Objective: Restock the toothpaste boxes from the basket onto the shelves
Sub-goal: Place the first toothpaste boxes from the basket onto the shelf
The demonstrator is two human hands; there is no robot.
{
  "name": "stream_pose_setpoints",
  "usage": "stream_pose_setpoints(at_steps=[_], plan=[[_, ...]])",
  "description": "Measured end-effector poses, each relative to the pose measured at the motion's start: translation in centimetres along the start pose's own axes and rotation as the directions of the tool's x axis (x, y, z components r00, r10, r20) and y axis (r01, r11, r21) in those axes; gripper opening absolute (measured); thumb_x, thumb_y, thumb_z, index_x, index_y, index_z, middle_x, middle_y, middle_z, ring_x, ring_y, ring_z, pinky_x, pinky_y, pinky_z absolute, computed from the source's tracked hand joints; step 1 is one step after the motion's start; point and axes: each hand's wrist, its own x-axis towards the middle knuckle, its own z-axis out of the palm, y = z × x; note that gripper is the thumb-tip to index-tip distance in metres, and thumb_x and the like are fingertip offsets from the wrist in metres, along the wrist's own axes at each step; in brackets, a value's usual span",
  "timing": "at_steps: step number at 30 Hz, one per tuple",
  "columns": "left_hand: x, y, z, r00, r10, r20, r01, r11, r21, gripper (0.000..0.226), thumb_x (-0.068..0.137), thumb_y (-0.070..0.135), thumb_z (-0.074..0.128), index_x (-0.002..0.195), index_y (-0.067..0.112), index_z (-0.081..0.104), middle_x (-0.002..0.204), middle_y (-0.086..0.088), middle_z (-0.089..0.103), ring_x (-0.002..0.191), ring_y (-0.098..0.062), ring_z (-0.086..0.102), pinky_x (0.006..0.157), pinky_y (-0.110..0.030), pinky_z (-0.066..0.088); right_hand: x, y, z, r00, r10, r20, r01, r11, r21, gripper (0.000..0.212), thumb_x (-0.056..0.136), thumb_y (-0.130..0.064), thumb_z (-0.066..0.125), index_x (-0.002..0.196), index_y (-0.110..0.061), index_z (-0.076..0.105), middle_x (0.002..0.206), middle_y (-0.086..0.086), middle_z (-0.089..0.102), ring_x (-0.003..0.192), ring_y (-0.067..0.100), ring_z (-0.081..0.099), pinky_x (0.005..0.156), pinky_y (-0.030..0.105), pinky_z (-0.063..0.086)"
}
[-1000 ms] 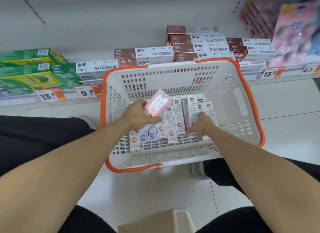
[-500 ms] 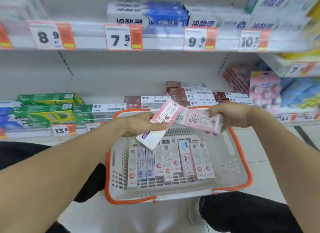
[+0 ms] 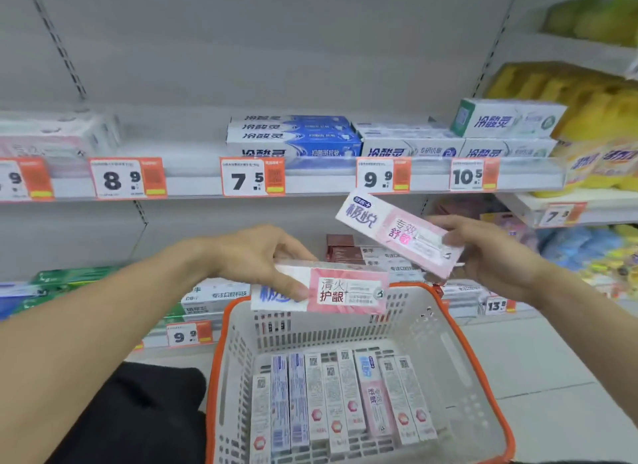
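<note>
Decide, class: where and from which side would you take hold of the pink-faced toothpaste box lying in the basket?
Pinch the pink-faced toothpaste box from above, near its far end. It lies flat, packed between neighbouring boxes, so probably only its top face and ends are reachable.

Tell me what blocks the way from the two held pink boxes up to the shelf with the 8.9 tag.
Nothing visible does. The left hand and right hand hold their pink boxes in open air below that shelf.
</note>
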Motion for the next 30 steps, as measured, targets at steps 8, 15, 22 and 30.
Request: stream_pose_setpoints(at_steps=[8,15,22,30], plan=[[-0.3,0.5,-0.4,0.978,-0.024,-0.207,0.023,1.0,-0.008,0.057,0.069,0.051,0.083,0.116,0.026,0.063,0.098,0.004,0.076,0.091,-0.009,0.072,0.093,-0.033,0.055,1.0,2.7,2.2,0.99,-0.039,0.132,0.007,0.973,0.229,0.054,0.078,-0.009,0.06,0.132,-0.008,0.06,0.13,0.021,0.064,0.103,0.03,0.066,0.076,0.036,0.061],[-6.8,-2.5,-1.9,0.849,-0.074,-0.523,-0.082,0.96,-0.268,0.055,0.07,0.021,0.089,0.116,0.02,0.058,0.071,0.008,0.071,0.054,-0.003,0.058,0.057,-0.019,0.048,1.0,3.3,5.6,0.937,-0.021,0.349,-0.066,0.97,0.234,0.073,0.057,-0.017,0.077,0.128,-0.008,0.064,0.133,0.024,0.061,0.103,0.03,0.067,0.079,0.035,0.06],[-11.0,-5.7,-2.2,0.736,-0.195,-0.648,-0.272,0.791,-0.548,0.06,0.075,0.034,0.074,0.13,0.018,0.057,0.104,-0.007,0.076,0.096,-0.024,0.073,0.091,-0.038,0.055,2.2,1.1,13.1,0.887,-0.032,0.46,-0.033,0.991,0.133,0.073,0.058,-0.016,0.073,0.129,-0.01,0.064,0.134,0.024,0.06,0.108,0.033,0.061,0.084,0.039,0.053],[-14.1,-7.5,-4.0,0.71,-0.153,-0.687,-0.359,0.761,-0.54,0.032,0.098,0.032,0.057,0.115,0.007,0.069,0.105,-0.013,0.076,0.085,-0.016,0.07,0.072,-0.025,0.056,2.7,-0.5,22.8,0.908,-0.099,0.407,0.134,0.989,-0.058,0.087,0.053,-0.035,0.097,0.128,-0.009,0.061,0.125,0.021,0.067,0.11,0.043,0.066,0.094,0.059,0.047]])
